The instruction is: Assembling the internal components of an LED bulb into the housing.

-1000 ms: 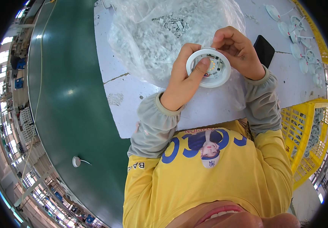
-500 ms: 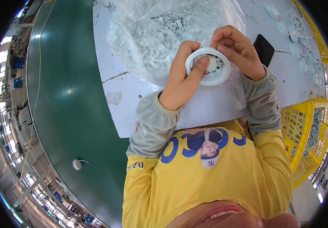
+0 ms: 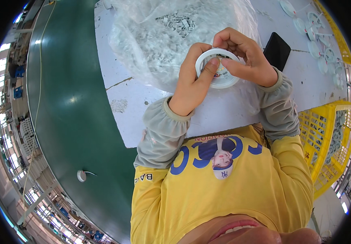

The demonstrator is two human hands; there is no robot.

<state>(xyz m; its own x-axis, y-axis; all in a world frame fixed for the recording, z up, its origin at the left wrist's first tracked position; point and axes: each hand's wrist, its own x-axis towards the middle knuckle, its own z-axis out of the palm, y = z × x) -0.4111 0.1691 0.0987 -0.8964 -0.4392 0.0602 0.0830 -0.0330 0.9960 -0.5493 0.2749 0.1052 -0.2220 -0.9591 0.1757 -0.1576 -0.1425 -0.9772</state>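
Note:
Above the white table I hold a round white LED downlight (image 3: 226, 84), its open face turned up so the circuit board with small yellow LEDs shows inside the ring. My left hand (image 3: 191, 83) is closed on its left side, thumb pressed onto the board and fingers behind the rim. At the upper right, my right hand (image 3: 252, 61) has its thumb inside the ring and its curled fingers at the far rim. Whether a small part sits between those right fingers is hidden. Just beyond lies a clear plastic bag (image 3: 143, 53) with many small metal-looking clips (image 3: 177, 24).
A black phone (image 3: 277, 51) lies right of my right hand. Several white round lamp parts with wires (image 3: 316, 49) are spread at the far right. Yellow crates (image 3: 320, 130) stand beside the table. On the green conveyor belt (image 3: 73, 122) to the left sits a small wired white piece (image 3: 81, 175).
My right thumb has moved from the rim into the ring, onto the board beside my left thumb. The right fingers have shifted left along the far rim. The left grip stays.

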